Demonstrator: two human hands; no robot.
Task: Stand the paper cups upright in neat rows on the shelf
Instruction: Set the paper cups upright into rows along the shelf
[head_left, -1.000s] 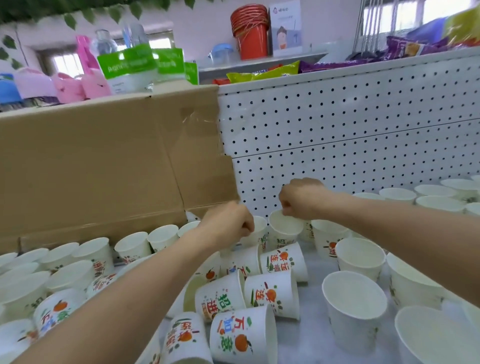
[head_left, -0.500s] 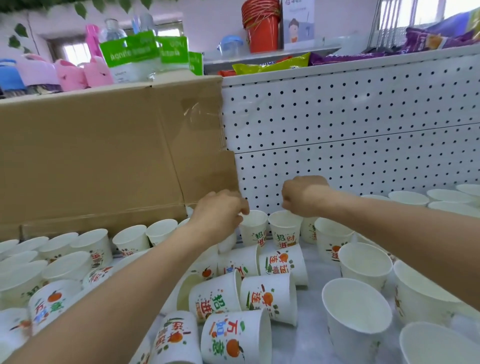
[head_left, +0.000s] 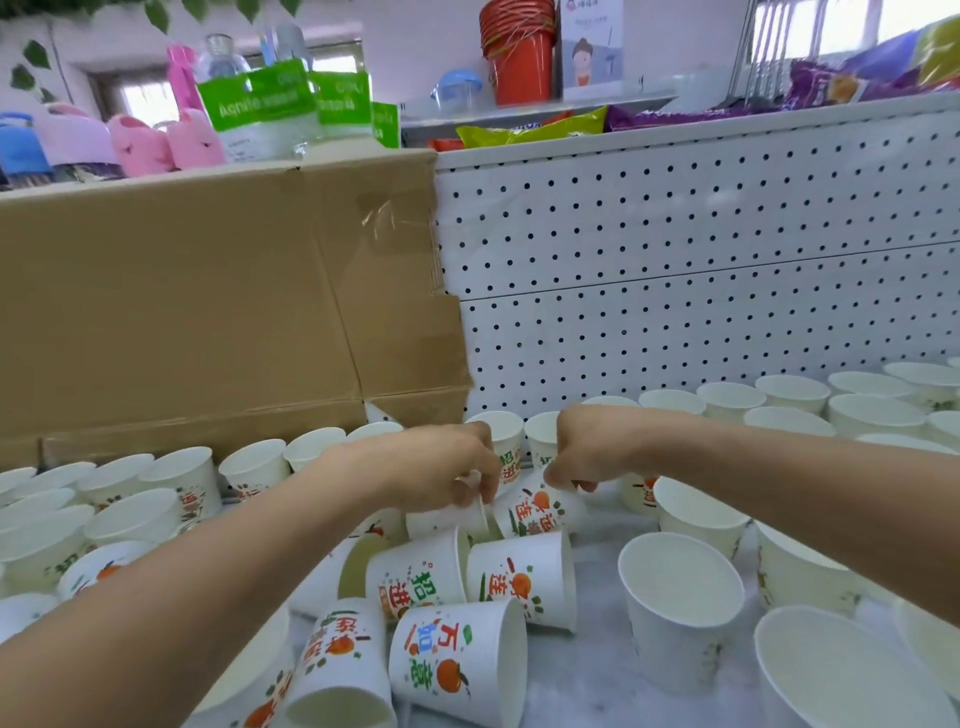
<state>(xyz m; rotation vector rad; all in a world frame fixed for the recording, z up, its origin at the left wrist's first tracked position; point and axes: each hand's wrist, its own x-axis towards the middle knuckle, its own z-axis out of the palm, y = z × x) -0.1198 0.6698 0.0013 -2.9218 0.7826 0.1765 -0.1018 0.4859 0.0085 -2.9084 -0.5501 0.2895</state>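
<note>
Pinching a tipped cup (head_left: 540, 512) each at the pile's (head_left: 415, 577) twelve o'clock, left hand (head_left: 441, 473) and right hand (head_left: 592, 452) must next stand them upright.

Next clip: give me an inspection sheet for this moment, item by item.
Surface: white shelf, pegboard back.
Job's things: upright cups left, right and rear; fallen cups lying in the middle.
Clutter: cardboard box at rear left.
Grippers: left hand pinches the rim of a white lying cup; right hand grips the printed lying cup beside it.
Cables: nothing seen.
Surroundings: red buckets, snack packets, bottles above.
</note>
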